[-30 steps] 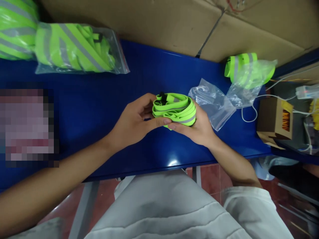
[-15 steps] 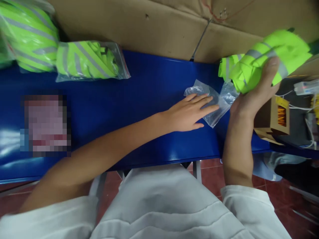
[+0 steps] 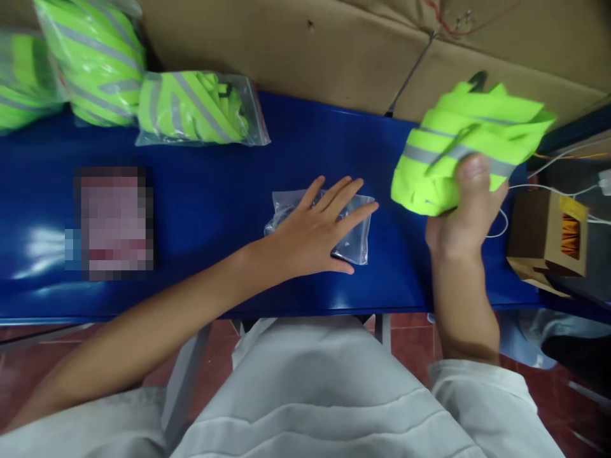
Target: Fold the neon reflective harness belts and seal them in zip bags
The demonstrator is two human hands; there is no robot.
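My left hand (image 3: 317, 226) lies flat with fingers spread on a clear plastic bag (image 3: 356, 238), pressing it against the blue table. The bag looks flat, and part of it is hidden under the palm. To the right, my right hand (image 3: 468, 210) grips a folded neon-yellow reflective vest (image 3: 443, 152) with grey stripes, thumb on the near face. The vest is held above the table and is outside any bag; the fingers behind it are hidden.
Several bagged neon vests (image 3: 195, 108) lie at the back left of the blue table (image 3: 214, 197). A blurred-out item (image 3: 114, 222) rests at the left. Large cardboard boxes (image 3: 286, 57) line the back. An open small carton (image 3: 548, 229) and white cables stand at the right.
My left hand has slid the plastic bag leftward along the table. The vest in my right hand has come left and lower, turning its striped side toward me. The view has shifted slightly.
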